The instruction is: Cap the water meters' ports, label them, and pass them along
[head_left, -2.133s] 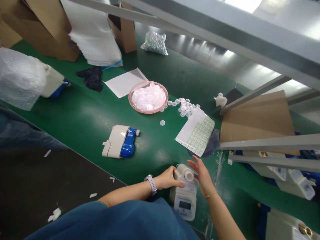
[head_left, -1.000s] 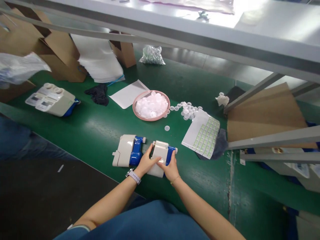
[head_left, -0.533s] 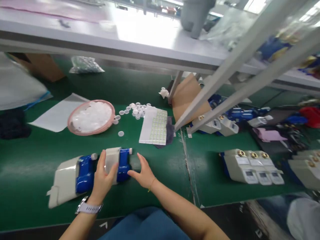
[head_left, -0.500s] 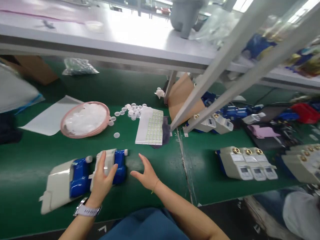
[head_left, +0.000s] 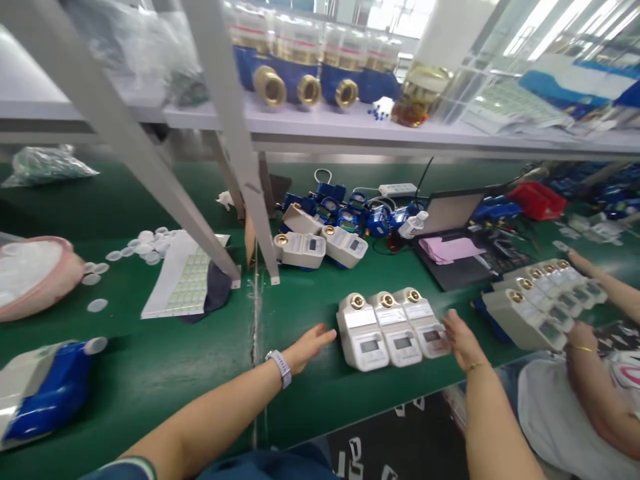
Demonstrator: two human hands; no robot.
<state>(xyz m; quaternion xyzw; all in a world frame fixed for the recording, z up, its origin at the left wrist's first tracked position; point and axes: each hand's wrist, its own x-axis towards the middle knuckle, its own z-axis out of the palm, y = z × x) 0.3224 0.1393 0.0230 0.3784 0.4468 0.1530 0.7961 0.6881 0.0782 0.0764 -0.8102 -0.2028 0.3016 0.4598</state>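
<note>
Three white-grey water meters [head_left: 404,343] with brass fittings and small displays stand side by side on the green bench. My left hand [head_left: 309,349] is just left of the row, its fingers stretched toward the nearest meter with a small gap. On the other side, my right hand [head_left: 463,341] is at the right end meter, fingers extended along its side; whether it touches cannot be made out. Neither hand grips anything. At the far left a blue and grey meter [head_left: 53,383] with a white cap lies on its side.
A co-worker's hand [head_left: 583,335] is beside another row of meters [head_left: 525,313] at right. Behind stand a laptop [head_left: 450,220], a white bottle [head_left: 414,225] and blue meters [head_left: 347,217]. Shelf posts [head_left: 245,153] rise in front. A sticker sheet [head_left: 187,280] and pink basin [head_left: 70,270] lie left.
The view has swung to the right. Both my hands have moved from beside the blue and grey meters on the left to either side of the row of three.
</note>
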